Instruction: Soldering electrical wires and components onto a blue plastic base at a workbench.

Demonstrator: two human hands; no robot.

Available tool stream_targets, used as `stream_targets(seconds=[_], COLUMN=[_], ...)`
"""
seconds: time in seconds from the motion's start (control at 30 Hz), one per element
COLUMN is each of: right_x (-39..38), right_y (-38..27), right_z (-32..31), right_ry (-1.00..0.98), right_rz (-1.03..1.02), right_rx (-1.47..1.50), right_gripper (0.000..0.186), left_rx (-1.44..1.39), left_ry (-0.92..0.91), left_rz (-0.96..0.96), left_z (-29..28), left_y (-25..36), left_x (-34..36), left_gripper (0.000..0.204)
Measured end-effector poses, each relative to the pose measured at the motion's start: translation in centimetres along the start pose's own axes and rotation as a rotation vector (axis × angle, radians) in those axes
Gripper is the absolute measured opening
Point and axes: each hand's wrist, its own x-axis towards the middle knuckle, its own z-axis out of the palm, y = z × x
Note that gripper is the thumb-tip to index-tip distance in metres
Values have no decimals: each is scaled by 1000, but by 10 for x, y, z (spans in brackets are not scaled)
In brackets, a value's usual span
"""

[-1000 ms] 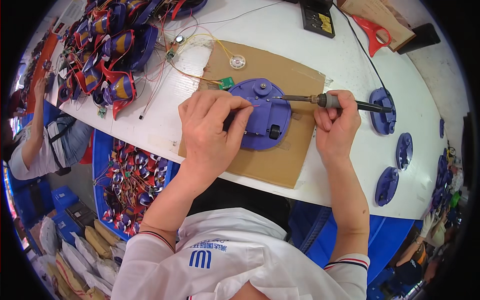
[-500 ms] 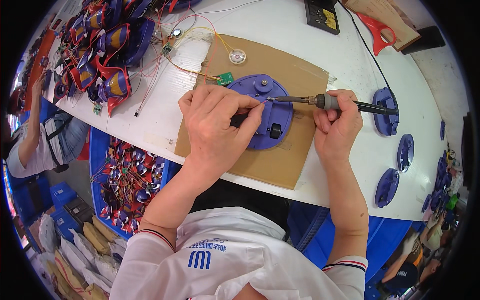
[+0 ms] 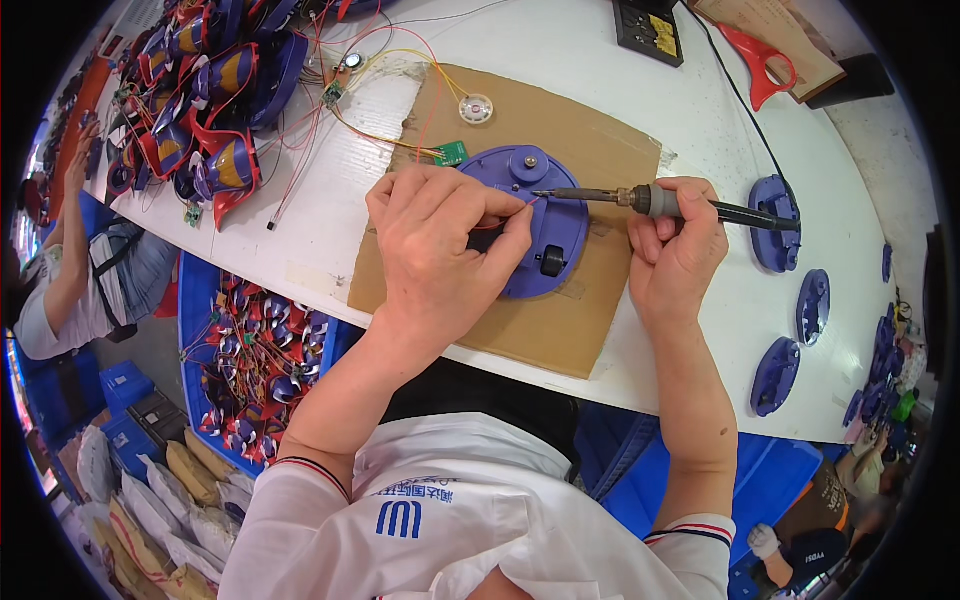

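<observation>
My right hand is closed round the handle of a soldering iron, whose tip reaches left over a purple oval plastic base with a small black wheel. With thumb and index finger pinched together, my left hand holds a thin red wire close to the iron's tip. Whether wire and tip touch is too small to tell. The base rests on a brown cardboard sheet; my left hand covers its left side. A green circuit board and a round speaker with wires lie just beyond.
Wired purple and red toy parts are heaped at the far left. A blue bin of similar parts stands below the table edge. More purple bases lie at right, near the iron's cable. Another person's arm shows at the left.
My left hand has shifted very slightly to the right, and the iron's tip has moved a little. At the lower right, people in the background have changed position.
</observation>
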Motion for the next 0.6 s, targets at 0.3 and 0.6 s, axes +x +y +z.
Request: stream_targets(seconds=[0.3,0.6], right_x=[1,2], right_y=[1,2], right_z=[-2,-5], right_ry=[-3,-9], right_rz=[15,33], right_rx=[16,26], right_gripper=[20,21], left_rx=[-15,-23], left_ry=[3,30], left_rz=[1,11], left_z=[2,5], left_y=[-1,-2], left_x=[0,0], left_gripper=[16,16])
